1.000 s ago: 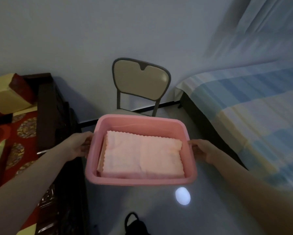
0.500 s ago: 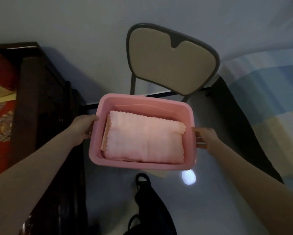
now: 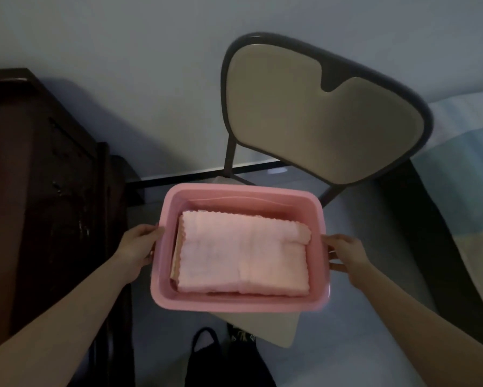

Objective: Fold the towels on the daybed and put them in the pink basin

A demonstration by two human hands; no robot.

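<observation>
Both our hands clasp the pink basin [image 3: 241,304] by its short ends, left hand [image 3: 139,248] and right hand [image 3: 345,254] equally near, its long axis running side to side between them. Folded pink towels [image 3: 243,255] lie flat inside. Below it sits the chair [image 3: 318,121] seat, mostly hidden; we cannot tell whether the basin touches it.

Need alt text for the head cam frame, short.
Two bare hands, left hand and right hand, grip the short ends of a pink basin holding folded pink towels, over the seat of a beige chair. Dark wooden furniture stands left, a striped bed right.
</observation>
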